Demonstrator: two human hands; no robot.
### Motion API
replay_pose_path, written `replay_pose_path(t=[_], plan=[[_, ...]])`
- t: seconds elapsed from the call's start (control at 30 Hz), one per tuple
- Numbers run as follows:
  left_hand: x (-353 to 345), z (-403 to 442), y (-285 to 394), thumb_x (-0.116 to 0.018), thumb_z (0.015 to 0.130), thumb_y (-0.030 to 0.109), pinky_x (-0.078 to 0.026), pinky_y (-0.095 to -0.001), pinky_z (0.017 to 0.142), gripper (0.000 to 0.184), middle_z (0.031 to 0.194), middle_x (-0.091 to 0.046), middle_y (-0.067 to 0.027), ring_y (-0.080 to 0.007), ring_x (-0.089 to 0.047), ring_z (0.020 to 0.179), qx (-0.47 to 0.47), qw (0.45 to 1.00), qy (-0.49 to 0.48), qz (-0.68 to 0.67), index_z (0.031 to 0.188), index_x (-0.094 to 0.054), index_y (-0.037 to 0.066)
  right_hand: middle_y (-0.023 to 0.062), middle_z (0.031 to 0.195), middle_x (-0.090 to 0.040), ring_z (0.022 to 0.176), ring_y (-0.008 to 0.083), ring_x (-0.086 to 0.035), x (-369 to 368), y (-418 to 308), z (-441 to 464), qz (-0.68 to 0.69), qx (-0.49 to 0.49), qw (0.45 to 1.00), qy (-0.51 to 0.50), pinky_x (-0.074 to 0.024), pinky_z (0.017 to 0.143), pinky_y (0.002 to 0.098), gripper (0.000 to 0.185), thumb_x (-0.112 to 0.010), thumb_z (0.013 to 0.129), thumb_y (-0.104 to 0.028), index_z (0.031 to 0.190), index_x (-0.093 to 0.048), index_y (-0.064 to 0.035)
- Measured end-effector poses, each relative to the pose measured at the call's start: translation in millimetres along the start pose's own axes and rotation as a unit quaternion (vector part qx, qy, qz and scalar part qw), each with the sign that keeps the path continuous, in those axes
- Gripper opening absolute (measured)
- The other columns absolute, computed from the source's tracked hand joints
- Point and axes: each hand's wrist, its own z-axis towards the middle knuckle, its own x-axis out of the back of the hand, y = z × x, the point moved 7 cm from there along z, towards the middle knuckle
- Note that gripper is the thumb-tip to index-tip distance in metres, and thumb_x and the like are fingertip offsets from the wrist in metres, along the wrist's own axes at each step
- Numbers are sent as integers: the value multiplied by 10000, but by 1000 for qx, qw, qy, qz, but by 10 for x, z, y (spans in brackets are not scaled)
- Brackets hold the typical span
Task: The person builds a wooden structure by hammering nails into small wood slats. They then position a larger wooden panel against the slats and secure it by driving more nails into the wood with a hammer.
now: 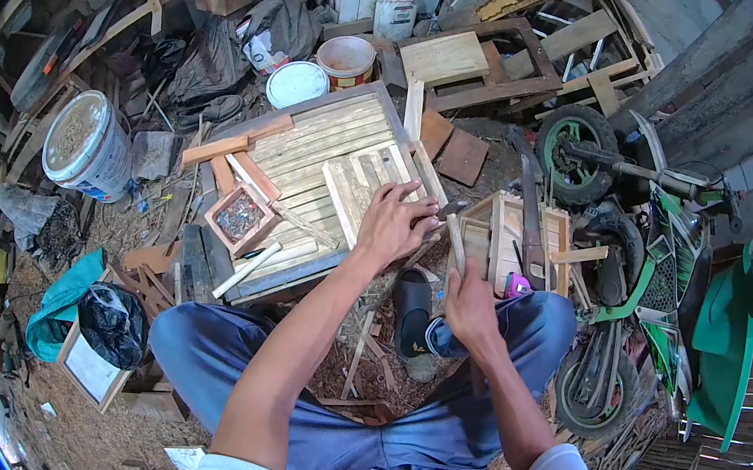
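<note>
My left hand (394,223) rests at the right end of a small slatted wooden panel (351,189), its fingers bent over the edge piece; whether it pinches anything there is too small to tell. The panel lies on a low slatted wooden table (311,155). In my right hand (469,309) is the wooden handle of a hammer (456,241), its dark head close to the fingertips of my left hand. A square wooden box of nails (243,219) sits on the table's left part, with loose wood strips (246,270) beside it.
A wooden crate (547,238) with a handsaw (532,213) on it stands right of the hammer. A small green motorbike (643,270) is farther right. Buckets (89,145) stand left and behind the table. My knees flank the work; wood scraps litter the floor.
</note>
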Motion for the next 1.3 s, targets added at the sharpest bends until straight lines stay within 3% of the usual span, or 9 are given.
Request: replay_pose_path(t=[0.17, 0.27, 0.37, 0.5, 0.7, 0.83, 0.93, 1.03, 1.3], plan=[[12, -2, 11, -674, 866, 294, -310, -434, 1114, 253, 1162, -708, 11, -244, -507, 1269, -1, 1000, 20, -4, 1034, -773, 133, 374, 766, -576, 778, 579, -551, 154, -201, -85, 22, 17, 998, 59, -388, 655, 638, 214, -471, 1004, -202, 1059, -403, -7], [-5, 4, 18, -690, 849, 300, -315, -431, 1110, 260, 1163, -707, 5, -243, -510, 1262, -4, 1000, 14, 6, 1025, -774, 128, 373, 771, -580, 784, 582, -549, -14, -4, 17, -18, 36, 999, 6, -395, 660, 639, 208, -462, 1004, -200, 1053, -397, -8], [-19, 13, -20, -697, 839, 303, -318, -427, 1107, 264, 1159, -707, -3, -241, -511, 1256, -11, 1000, 20, 4, 1019, -775, 126, 383, 798, -585, 825, 586, -549, 209, -268, -105, 65, -10, 998, 17, -405, 714, 647, 214, -448, 1004, -207, 1050, -392, -6], [24, 0, 35, -692, 843, 304, -319, -429, 1105, 263, 1152, -710, 0, -243, -514, 1250, -20, 999, 22, 12, 1016, -776, 124, 396, 825, -582, 847, 593, -544, -21, -98, -26, -14, -8, 1000, -20, -403, 747, 656, 227, -435, 1009, -225, 1030, -403, -1], [0, 7, -2, -663, 868, 351, -307, -446, 1110, 300, 1166, -707, 18, -250, -509, 1260, -21, 1000, 18, -2, 1033, -770, 124, 347, 725, -573, 768, 551, -571, 375, -376, -126, 78, 26, 995, 63, -404, 664, 602, 219, -468, 1013, -209, 1021, -420, 4], [-19, -5, 33, -643, 882, 399, -297, -472, 1113, 337, 1173, -706, 14, -244, -509, 1269, -28, 999, 18, 31, 1048, -765, 132, 228, 661, -547, 610, 429, -546, 323, -113, -65, 102, -25, 993, 54, -442, 627, 495, 250, -475, 1019, -225, 1077, -459, 18], [-40, -6, 57, -646, 884, 405, -288, -473, 1127, 342, 1182, -702, 8, -243, -510, 1271, -19, 999, 19, 47, 1057, -762, 133, 248, 688, -575, 667, 457, -583, 239, -69, -105, 71, 17, 995, 72, -441, 665, 515, 285, -474, 1021, -252, 1090, -469, 25], [-77, -2, 20, -652, 883, 398, -260, -485, 1150, 346, 1187, -699, 15, -249, -503, 1284, 13, 999, 22, 24, 1072, -756, 128, 357, 795, -592, 845, 560, -565, 161, -93, -152, 88, -2, 995, 38, -410, 722, 600, 277, -475, 1013, -245, 1067, -441, 25], [-3, -22, 3, -692, 842, 317, -219, -517, 1173, 238, 1150, -688, -120, -273, -494, 1297, 34, 996, 67, -42, 1008, -768, 164, 377, 833, -598, 864, 583, -554, 59, -58, -162, 80, -49, 995, -12, -405, 740, 629, 278, -461, 1016, -259, 1085, -429, 8]])
